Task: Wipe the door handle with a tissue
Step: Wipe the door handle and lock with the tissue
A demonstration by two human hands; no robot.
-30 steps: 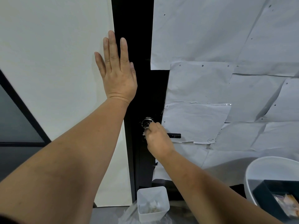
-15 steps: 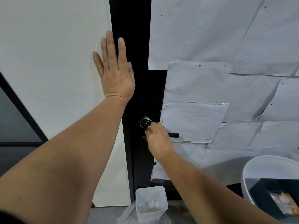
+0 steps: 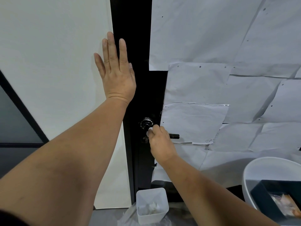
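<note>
1. The left hand (image 3: pixel 118 79) lies flat, fingers straight and slightly spread, its palm pressed where the white wall (image 3: pixel 53 62) meets the black door frame (image 3: pixel 132 22).
2. The right hand (image 3: pixel 160 144) is curled over the black door handle (image 3: pixel 174 136), fingers clamped on a small white tissue (image 3: pixel 149 129) that peeks out past the knuckles.
3. The tissue sits against the handle's inner end, just below the round shiny knob (image 3: pixel 146 123); only the handle's outer tip shows beyond the hand.
4. Sheets of white paper (image 3: pixel 211 79) cover the door to the right of the handle.
5. Below, a small white bin (image 3: pixel 152 205) holds crumpled tissues.
6. At the lower right, a round white tub (image 3: pixel 254 170) holds a dark box (image 3: pixel 263 191).
</note>
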